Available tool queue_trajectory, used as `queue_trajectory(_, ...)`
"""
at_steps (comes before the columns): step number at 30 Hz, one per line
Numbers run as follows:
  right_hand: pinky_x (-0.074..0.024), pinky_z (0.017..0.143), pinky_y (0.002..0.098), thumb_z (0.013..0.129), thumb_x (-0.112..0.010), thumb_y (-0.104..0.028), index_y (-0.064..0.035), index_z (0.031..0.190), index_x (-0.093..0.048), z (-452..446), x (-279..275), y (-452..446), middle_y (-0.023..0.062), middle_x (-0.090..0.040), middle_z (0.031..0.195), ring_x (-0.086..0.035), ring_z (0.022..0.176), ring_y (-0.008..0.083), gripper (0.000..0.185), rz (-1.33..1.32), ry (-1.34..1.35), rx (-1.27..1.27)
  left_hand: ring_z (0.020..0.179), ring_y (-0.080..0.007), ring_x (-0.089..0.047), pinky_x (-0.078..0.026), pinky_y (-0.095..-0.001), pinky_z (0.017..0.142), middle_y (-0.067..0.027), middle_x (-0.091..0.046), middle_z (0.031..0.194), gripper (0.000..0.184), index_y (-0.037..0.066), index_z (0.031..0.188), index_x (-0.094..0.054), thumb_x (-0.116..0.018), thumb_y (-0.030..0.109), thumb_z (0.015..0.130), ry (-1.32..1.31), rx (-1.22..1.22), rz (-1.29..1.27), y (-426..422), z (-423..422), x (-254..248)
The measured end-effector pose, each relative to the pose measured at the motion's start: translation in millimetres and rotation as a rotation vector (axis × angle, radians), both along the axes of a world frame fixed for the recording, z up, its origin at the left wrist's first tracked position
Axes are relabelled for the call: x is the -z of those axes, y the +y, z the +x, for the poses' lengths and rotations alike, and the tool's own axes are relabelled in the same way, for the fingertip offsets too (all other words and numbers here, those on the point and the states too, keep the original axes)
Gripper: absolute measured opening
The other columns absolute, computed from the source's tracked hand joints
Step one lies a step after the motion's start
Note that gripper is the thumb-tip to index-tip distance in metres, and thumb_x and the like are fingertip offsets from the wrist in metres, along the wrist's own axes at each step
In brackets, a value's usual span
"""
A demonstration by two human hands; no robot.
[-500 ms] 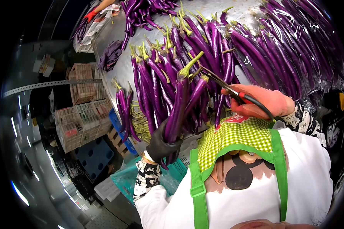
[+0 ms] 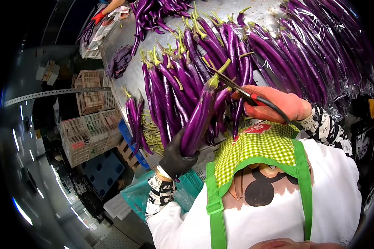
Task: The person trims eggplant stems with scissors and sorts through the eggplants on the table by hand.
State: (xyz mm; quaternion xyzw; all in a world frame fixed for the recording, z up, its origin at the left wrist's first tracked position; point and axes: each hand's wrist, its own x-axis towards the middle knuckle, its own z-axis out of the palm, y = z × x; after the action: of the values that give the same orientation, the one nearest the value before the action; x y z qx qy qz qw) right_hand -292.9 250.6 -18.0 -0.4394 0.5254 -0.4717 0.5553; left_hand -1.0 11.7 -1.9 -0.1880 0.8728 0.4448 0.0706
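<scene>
So from my seat at the far end of this head-cam feed, the thing I'd watch is how two long axes cross. My left hand [image 2: 176, 157], in a black glove, is wrapped around the blunt end of a long purple eggplant [image 2: 198, 116], so that one's well held. It's off the pile, in front of my chest, tilted so it runs from the black glove up and to the right, away from me, with the green stem [image 2: 224, 68] at the far end. My right hand [image 2: 274, 103], in a coral glove, is curled around the handles of some scissors [image 2: 252, 96], and those point the other way, up and to the left. The blades come in right by the stem, just past the cap, on a clear slant to the eggplant's length. Can't tell from this one angle whether metal is touching stem or only lined up with it, and I can't make out how far apart the blades are either. Stem end is nearer the right hand, body belongs to the left. Behind all that, loose eggplants [image 2: 166, 91] lie on the metal table [image 2: 122, 31], stems mostly pointing away from me, and plastic-wrapped eggplants [image 2: 316, 54] sit off to the right.
</scene>
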Motion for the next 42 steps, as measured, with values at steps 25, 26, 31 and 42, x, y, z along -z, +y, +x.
queue_trajectory(25, -0.0538, 0.059, 0.0331, 0.097, -0.058, -0.02, 0.0083, 0.132, -0.041, 23, -40, -8, 0.0132, -0.064, 0.079, -0.066, 0.066, 0.0213, 0.048, 0.343, -0.839, 0.083, 0.102, -0.0412, -0.067, -0.056, -0.0485, 0.08, -0.0205, -0.063, 0.123, 0.078, 0.003, 0.144, -0.047, -0.079, 0.016, 0.074, 0.066, -0.06, -1.256, -15, -19, -39)
queue_trajectory(26, -0.054, 0.06, 0.0322, 0.098, -0.055, -0.017, 0.0093, 0.132, -0.041, 22, -37, -8, 0.012, -0.065, 0.078, -0.066, 0.066, 0.0202, 0.045, 0.334, -0.837, 0.049, 0.101, -0.0413, -0.067, -0.056, -0.0486, 0.08, -0.0204, -0.063, 0.123, 0.077, 0.004, 0.143, -0.047, -0.079, 0.017, 0.075, 0.058, -0.061, -1.256, -15, -18, -39)
queue_trajectory(31, -0.0548, 0.062, 0.0305, 0.1, -0.05, -0.013, 0.0101, 0.131, -0.043, 17, -32, -11, 0.0095, -0.066, 0.079, -0.067, 0.068, 0.0169, 0.04, 0.375, -0.916, 0.029, 0.1, -0.0416, -0.067, -0.055, -0.0491, 0.079, -0.0205, -0.063, 0.122, 0.074, 0.004, 0.142, -0.049, -0.079, 0.016, 0.075, 0.097, -0.026, -1.282, -16, -18, -39)
queue_trajectory(42, -0.0497, 0.061, 0.0404, 0.098, -0.061, -0.023, 0.0003, 0.112, -0.056, 30, -9, 7, 0.015, -0.065, 0.079, -0.064, 0.064, 0.0264, 0.028, 0.046, 0.229, 0.211, 0.095, -0.0393, -0.067, -0.054, -0.0468, 0.076, -0.0202, -0.065, 0.117, 0.077, 0.003, 0.141, -0.051, -0.078, 0.007, 0.069, 0.188, -0.048, -1.151, -12, -27, -33)
